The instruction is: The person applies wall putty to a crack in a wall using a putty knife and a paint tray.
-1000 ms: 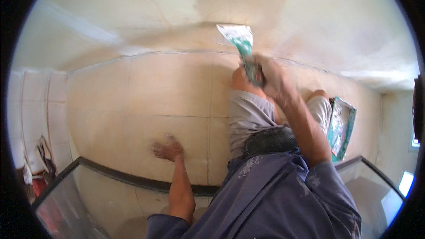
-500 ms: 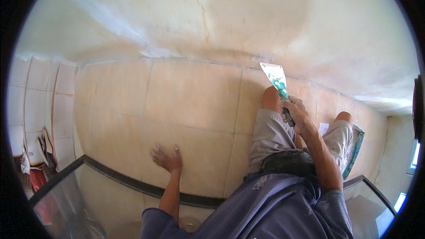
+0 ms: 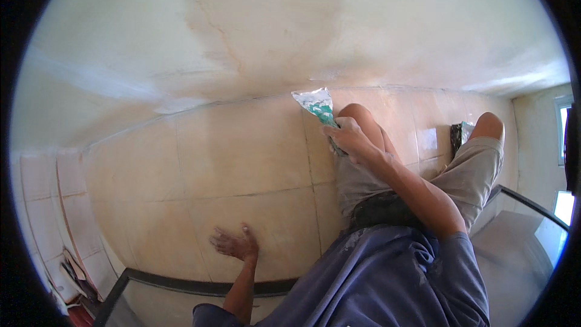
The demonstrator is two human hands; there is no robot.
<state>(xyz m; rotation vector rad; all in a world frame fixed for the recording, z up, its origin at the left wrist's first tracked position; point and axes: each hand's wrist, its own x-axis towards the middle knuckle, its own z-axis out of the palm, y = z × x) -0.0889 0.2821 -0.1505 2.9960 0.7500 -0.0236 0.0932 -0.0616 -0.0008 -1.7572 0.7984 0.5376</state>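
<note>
My right hand (image 3: 353, 139) is wrapped round the handle of a putty knife (image 3: 316, 104). The wide metal blade is smeared with white paste and has green near the handle. Its edge points at the seam where the pale wall (image 3: 272, 30) meets the tiles; I cannot tell whether it touches. A small rough patch (image 3: 325, 77) shows on the wall just beyond the blade. To the left, my left hand (image 3: 236, 244) lies with fingers spread on the beige tiled surface (image 3: 248, 157), holding nothing.
A dark-framed glass panel (image 3: 200, 286) runs along the near edge. By my right knee stands a dark item with a whitish face (image 3: 461, 136), partly hidden. White tiles (image 3: 42, 191) and several long objects (image 3: 78, 275) are at far left. Bright windows (image 3: 564, 209) are on the right.
The view has shifted and turned. The putty knife in my right hand has moved left and slightly down in the picture. My left hand stays spread on the tiles.
</note>
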